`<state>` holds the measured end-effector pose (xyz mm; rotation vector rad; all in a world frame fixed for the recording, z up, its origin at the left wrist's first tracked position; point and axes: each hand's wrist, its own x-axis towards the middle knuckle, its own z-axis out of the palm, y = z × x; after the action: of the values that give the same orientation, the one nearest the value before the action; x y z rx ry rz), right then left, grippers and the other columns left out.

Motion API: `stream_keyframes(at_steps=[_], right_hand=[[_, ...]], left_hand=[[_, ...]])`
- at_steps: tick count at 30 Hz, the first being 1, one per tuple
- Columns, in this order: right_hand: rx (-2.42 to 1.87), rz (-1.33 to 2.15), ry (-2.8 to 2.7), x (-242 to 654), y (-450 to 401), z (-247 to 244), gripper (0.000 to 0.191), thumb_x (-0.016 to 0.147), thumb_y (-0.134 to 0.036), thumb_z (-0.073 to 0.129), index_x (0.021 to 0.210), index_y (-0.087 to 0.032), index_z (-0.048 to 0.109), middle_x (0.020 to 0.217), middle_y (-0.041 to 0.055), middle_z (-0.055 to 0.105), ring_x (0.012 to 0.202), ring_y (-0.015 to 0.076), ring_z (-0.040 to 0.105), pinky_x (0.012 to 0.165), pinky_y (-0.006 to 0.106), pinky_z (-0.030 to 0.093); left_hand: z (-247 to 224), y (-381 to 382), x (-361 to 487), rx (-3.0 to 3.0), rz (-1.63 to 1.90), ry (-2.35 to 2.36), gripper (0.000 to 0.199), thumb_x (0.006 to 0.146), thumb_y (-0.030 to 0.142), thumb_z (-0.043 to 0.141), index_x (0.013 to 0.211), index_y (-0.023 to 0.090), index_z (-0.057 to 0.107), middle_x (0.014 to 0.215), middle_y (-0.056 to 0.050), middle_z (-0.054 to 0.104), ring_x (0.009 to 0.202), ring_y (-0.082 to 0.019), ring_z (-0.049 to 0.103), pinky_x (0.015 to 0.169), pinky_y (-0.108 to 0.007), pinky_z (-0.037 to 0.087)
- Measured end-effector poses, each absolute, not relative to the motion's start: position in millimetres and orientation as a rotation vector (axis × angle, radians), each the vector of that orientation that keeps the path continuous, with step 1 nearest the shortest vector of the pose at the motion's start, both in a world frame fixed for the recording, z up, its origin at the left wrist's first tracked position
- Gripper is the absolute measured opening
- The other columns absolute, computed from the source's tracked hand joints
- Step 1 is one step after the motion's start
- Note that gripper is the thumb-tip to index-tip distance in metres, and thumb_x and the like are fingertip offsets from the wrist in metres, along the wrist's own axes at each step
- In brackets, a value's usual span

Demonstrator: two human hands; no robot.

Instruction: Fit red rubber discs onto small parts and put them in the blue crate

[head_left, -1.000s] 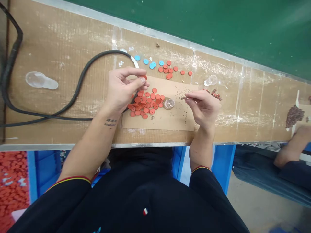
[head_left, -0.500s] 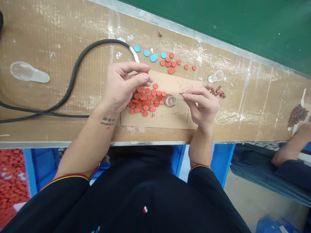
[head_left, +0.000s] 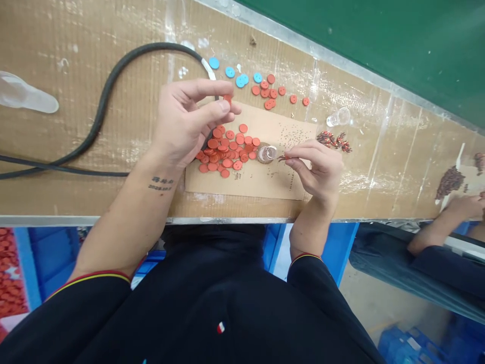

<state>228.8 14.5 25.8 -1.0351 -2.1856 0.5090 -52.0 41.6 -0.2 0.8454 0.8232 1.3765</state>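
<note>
green surface (head_left: 379, 40) at upper right, co-worker's forearm (head_left: 434, 231) at far right, blue crates (head_left: 397, 349) at lower right

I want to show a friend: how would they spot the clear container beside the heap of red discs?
On the cardboard-covered table, find the brown sheet. On it, just right of the heap of red discs, sits the small round clear container. It alone on that sheet is see-through; its neighbours are opaque red discs and dark specks.
</note>
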Motion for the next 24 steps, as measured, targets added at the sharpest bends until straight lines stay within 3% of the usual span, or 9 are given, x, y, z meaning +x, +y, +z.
stream_keyframes(at_steps=[6, 10, 14, 19, 24], right_hand=[[-1.033, 0.394, -2.186, 220, 10, 31, 0.013, 0.095, -0.02, 0.073, 0.1, -0.032, 0.077, 0.088, -0.0029, 0.084, 0.076, 0.017, 0.079, 0.065, 0.036, 0.067], [-1.033, 0.345, -2.198, 216, 8, 33, 0.019, 0.093, -0.016, 0.073, 0.097, -0.035, 0.075, 0.077, -0.0046, 0.08, 0.066, 0.0166, 0.075, 0.058, 0.036, 0.065], [-0.98, 0.357, -2.179, 215, 8, 35, 0.012, 0.092, -0.016, 0.074, 0.093, -0.028, 0.074, 0.072, -0.0062, 0.077, 0.062, 0.0131, 0.073, 0.056, 0.03, 0.06], [-0.974, 0.388, -2.212, 214, 8, 35, 0.009, 0.092, -0.015, 0.075, 0.088, -0.024, 0.075, 0.071, -0.004, 0.077, 0.062, 0.0127, 0.072, 0.057, 0.027, 0.057], [-0.997, 0.384, -2.223, 213, 8, 34, 0.008, 0.093, -0.018, 0.073, 0.087, -0.024, 0.075, 0.071, -0.0032, 0.076, 0.061, 0.0129, 0.071, 0.057, 0.027, 0.055]], left_hand=[[-3, 42, -50, 0.927, 1.394, 0.817, 0.038, 0.061, 0.042, 0.105, 0.089, 0.026, 0.085, 0.08, 0.002, 0.078, 0.073, -0.013, 0.079, 0.064, -0.021, 0.066], [-17, 51, -52, 1.004, 1.435, 0.814, 0.054, 0.056, 0.051, 0.105, 0.097, 0.022, 0.083, 0.081, -0.001, 0.076, 0.071, -0.016, 0.078, 0.058, -0.023, 0.062], [-20, 54, -55, 1.021, 1.423, 0.797, 0.068, 0.055, 0.051, 0.106, 0.109, 0.02, 0.079, 0.082, 0.001, 0.074, 0.07, -0.015, 0.076, 0.054, -0.021, 0.058], [-7, 46, -52, 0.995, 1.474, 0.813, 0.029, 0.074, 0.021, 0.095, 0.098, 0.021, 0.08, 0.082, 0.002, 0.073, 0.071, -0.013, 0.075, 0.054, -0.021, 0.057], [0, 44, -48, 0.987, 1.491, 0.784, 0.021, 0.074, 0.008, 0.086, 0.091, 0.019, 0.08, 0.08, 0.003, 0.074, 0.069, -0.012, 0.075, 0.052, -0.018, 0.054]])
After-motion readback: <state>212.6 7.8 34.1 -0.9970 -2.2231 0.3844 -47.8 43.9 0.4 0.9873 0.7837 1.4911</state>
